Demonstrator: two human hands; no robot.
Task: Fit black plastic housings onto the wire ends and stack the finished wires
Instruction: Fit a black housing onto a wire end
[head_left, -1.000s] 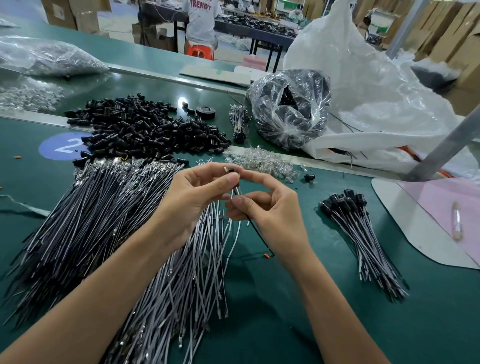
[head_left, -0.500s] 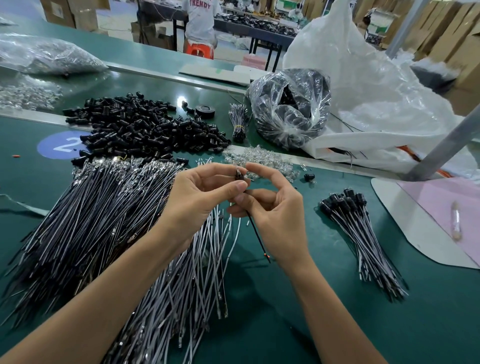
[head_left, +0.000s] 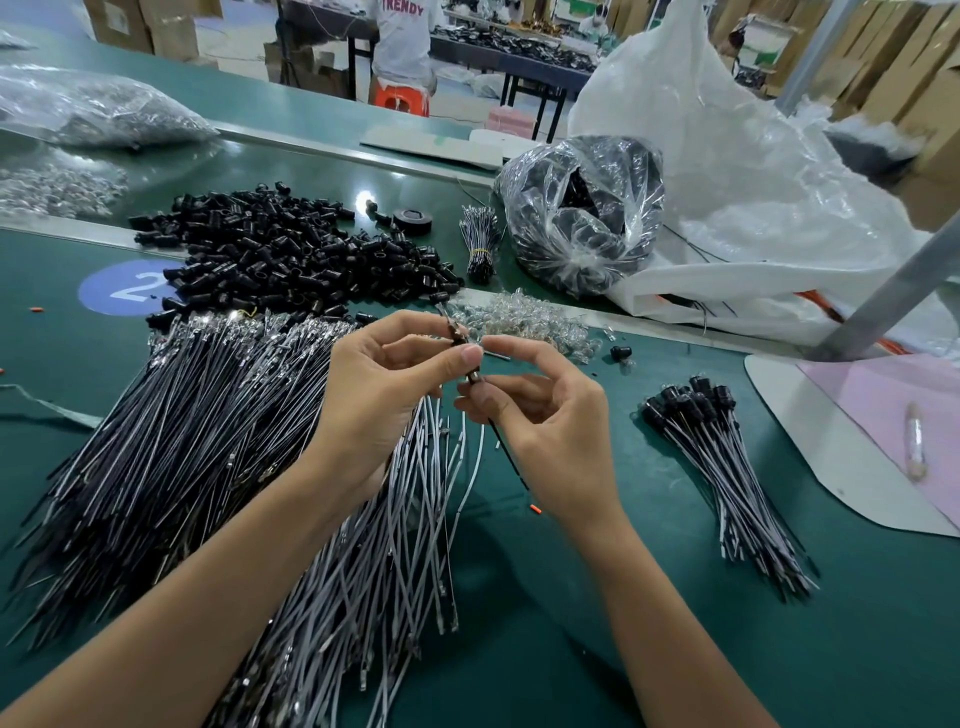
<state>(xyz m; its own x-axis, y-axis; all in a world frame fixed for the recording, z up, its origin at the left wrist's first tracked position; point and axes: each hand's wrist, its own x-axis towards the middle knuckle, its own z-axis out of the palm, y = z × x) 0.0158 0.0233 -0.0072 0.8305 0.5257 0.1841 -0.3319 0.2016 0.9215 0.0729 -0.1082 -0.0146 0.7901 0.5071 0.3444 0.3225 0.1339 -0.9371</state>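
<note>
My left hand (head_left: 387, 382) and my right hand (head_left: 537, 415) meet above the green table and both pinch one thin black wire (head_left: 506, 449). The wire's upper end with a small black housing (head_left: 457, 335) sticks up between my left thumb and forefinger. Its lower part hangs down below my right palm. A big heap of loose black housings (head_left: 291, 254) lies behind my hands. A wide fan of bare grey and black wires (head_left: 182, 441) spreads under my left arm. A small stack of finished wires with housings (head_left: 717, 457) lies at the right.
A heap of small clear bulbs (head_left: 524, 322) lies just behind my hands. A clear bag of black parts (head_left: 582, 218) and a large white bag (head_left: 753, 171) stand at the back right. A banded wire bundle (head_left: 480, 241), a tape roll (head_left: 413, 221) and a grey post (head_left: 893, 291) are nearby.
My hands have slid a little apart along the wire, and more of its upper end with the housing now shows above my left fingers. The piles have not moved.
</note>
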